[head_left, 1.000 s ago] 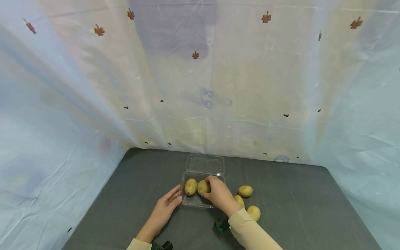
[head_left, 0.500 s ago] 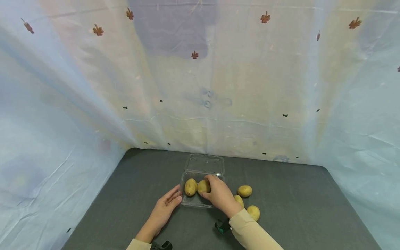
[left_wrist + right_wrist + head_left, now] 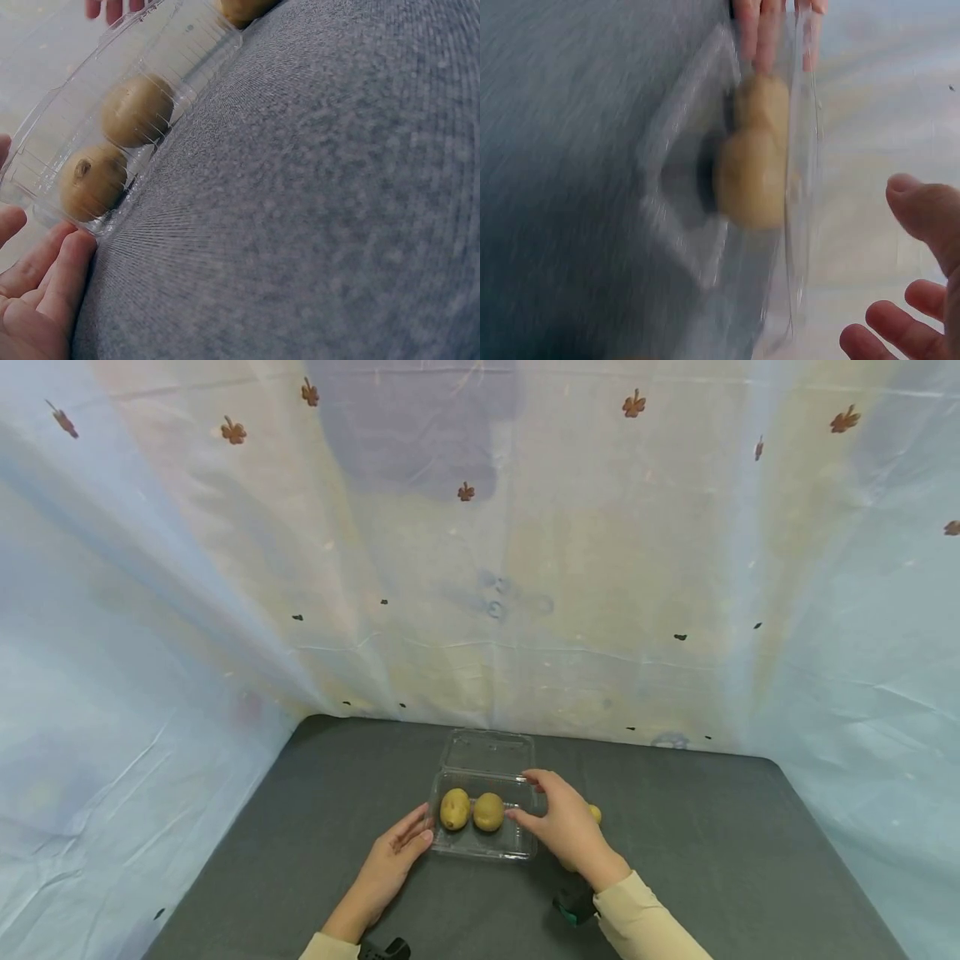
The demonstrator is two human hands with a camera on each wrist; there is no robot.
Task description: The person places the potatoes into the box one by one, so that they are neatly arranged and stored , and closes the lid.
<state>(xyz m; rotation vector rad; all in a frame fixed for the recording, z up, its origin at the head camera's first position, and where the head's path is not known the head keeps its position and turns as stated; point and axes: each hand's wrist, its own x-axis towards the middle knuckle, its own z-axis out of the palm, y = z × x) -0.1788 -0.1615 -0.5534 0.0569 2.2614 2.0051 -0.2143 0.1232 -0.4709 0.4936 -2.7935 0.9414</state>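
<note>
A clear plastic clamshell container point(image 3: 480, 855) stands on the dark table, its lid point(image 3: 491, 752) laid back on the far side. Two yellow potatoes point(image 3: 454, 809) lie side by side in it; the right one point(image 3: 488, 812) is rounder in the head view. My left hand point(image 3: 390, 864) rests against the container's left wall, and the left wrist view has its fingertips point(image 3: 79, 244) at the bottom corner. Over the container's right edge, my right hand point(image 3: 570, 822) holds nothing, thumb and fingers spread apart. The right wrist view is blurred by motion.
Part of another potato point(image 3: 596, 813) shows behind the right hand; the hand and sleeve point(image 3: 645, 914) cover the area where others lay. A dark grey cloth covers the table point(image 3: 675, 827). Pale patterned sheeting point(image 3: 600, 568) hangs behind and at both sides.
My right hand has let go of the right potato in the container and moved right, opening its fingers. The left hand stays at the container's left side.
</note>
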